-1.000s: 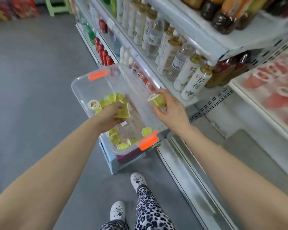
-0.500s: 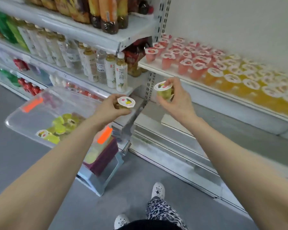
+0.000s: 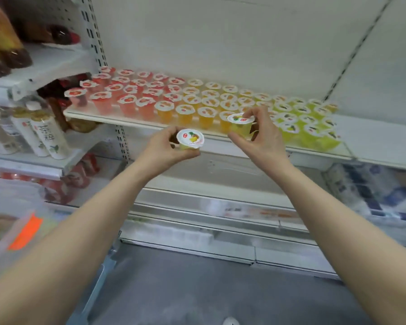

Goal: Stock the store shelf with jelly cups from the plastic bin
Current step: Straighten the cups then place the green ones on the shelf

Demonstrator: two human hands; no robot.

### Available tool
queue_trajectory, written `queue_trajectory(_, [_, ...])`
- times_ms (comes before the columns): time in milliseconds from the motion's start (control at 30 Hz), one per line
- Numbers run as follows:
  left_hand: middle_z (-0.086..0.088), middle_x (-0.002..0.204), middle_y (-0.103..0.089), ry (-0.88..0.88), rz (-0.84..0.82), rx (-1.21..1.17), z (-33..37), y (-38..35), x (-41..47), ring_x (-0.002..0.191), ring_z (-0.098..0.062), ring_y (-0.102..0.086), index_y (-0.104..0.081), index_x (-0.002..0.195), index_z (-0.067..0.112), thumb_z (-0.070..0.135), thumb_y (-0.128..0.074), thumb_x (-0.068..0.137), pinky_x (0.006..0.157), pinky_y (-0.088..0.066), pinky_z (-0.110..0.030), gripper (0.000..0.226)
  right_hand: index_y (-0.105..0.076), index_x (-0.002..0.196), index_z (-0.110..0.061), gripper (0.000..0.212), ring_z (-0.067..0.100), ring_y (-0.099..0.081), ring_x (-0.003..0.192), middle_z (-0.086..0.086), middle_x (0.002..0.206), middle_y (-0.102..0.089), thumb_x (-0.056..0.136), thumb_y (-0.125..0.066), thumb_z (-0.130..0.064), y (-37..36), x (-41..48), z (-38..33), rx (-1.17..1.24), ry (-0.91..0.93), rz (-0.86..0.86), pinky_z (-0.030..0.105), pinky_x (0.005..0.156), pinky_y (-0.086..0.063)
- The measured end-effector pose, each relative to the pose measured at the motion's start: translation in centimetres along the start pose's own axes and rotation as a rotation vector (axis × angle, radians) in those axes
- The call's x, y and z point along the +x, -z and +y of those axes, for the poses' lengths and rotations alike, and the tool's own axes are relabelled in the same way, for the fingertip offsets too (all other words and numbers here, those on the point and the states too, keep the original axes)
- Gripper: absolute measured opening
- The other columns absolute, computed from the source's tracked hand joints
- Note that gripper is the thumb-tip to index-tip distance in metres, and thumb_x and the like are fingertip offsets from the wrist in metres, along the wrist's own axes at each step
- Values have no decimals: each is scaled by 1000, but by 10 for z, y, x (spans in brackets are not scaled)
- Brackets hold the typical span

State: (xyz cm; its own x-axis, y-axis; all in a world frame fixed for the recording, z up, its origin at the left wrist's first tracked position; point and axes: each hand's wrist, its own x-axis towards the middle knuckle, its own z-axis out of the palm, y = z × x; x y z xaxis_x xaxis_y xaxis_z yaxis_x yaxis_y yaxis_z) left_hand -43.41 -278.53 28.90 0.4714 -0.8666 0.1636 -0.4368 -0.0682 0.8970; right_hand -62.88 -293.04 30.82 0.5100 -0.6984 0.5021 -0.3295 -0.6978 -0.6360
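Bottle shelves are sitting on the left: white tea bottles (image 3: 45, 134) on the middle one, dark juice bottles (image 3: 7, 50) above. A perforated upright (image 3: 95, 41) is separating them from the jelly shelf (image 3: 375, 137). The clear plastic bin (image 3: 12, 202) with its orange latch (image 3: 25, 233) is sitting bottom-left, blurred, well apart from both hands.

The left hand (image 3: 161, 148) is gripping a pineapple jelly cup (image 3: 189, 138) upright, fingers (image 3: 172, 132) curled round its wall, just in front of and below the shelf edge. The right hand (image 3: 266, 139) is pinching a second pineapple cup (image 3: 240, 124) between thumb and fingers at the shelf front, where orange stock is meeting yellow-green.

Count: 2 cups in hand, one each. 1 bin. The shelf is carrying 3 colour blocks: red cups (image 3: 127, 99), orange cups (image 3: 206, 112), yellow-green cups (image 3: 311, 130), several rows deep and too blurred to count.
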Motion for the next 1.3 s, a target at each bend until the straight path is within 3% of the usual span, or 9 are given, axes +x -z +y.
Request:
queue_trajectory(133, [4,108,-69,-52,-18,-16,50,-77,25,93,-15,-61,-62,120,21,26,-85,71,89,-49,-30,54,-45,101,-35,40,0,-52,70,-23,91,-54,75,-75,-40,73,4,50,-51,-23,52,29,67,-46])
queue_trajectory(300, [11,106,-66,-126,-46,-25,97,-160,54,94,-15,-63,-61,121,27,28,-82,74,80,-49,-20,51,-47,99,-35,39,5,-53,70,-20,97,-56,75,-77,-37,151,5,117,-79,-58,122,27,69,-47])
queue_trajectory(400, [10,108,-65,-149,-66,-24,117,-199,72,93,-15,-62,-61,119,26,26,-82,74,82,-50,-24,49,-46,98,-36,39,5,-55,67,-25,98,-56,74,-77,-34,192,10,152,-96,-94,166,20,66,-45])
queue_trajectory(567, [10,102,-67,-158,-104,-8,134,-237,106,89,-16,-63,-62,116,26,31,-83,71,74,-48,-18,50,-48,98,-33,36,6,-56,70,-22,96,-58,74,-75,-32,237,29,205,-128,-216,207,29,72,-50])
queue_trajectory(700, [8,102,-68,-165,-115,-3,137,-251,137,89,-18,-66,-61,110,28,34,-84,70,77,-57,-33,47,-52,99,-29,35,9,-61,73,-19,92,-61,73,-75,-28,243,52,242,-145,-309,202,36,77,-53])
queue_trajectory(800, [11,102,-65,-196,-78,9,139,-256,159,84,-8,-64,-59,104,34,38,-84,69,60,-54,-20,43,-54,100,-26,34,19,-64,81,-18,90,-59,73,-75,-25,239,67,268,-148,-389,199,35,77,-53])
queue_trajectory(867, [16,102,-63,-209,-74,57,139,-258,175,88,-6,-63,-59,106,34,42,-84,69,66,-52,-19,45,-55,98,-27,33,18,-64,82,-19,90,-59,73,-76,-25,235,75,283,-137,-437,199,29,68,-50])
queue_trajectory(967, [14,102,-65,-182,-109,75,137,-263,198,89,-9,-64,-61,109,32,44,-83,68,72,-57,-32,48,-54,97,-30,32,12,-63,81,-22,90,-59,73,-76,-28,228,87,302,-130,-481,186,24,63,-44])
queue_trajectory(1300, [18,103,-63,-149,-59,91,141,-288,220,88,-3,-61,-61,114,31,42,-82,71,63,-46,-19,49,-52,94,-35,34,0,-60,82,-27,92,-57,74,-78,-27,203,112,333,-85,-377,46,17,63,-42])
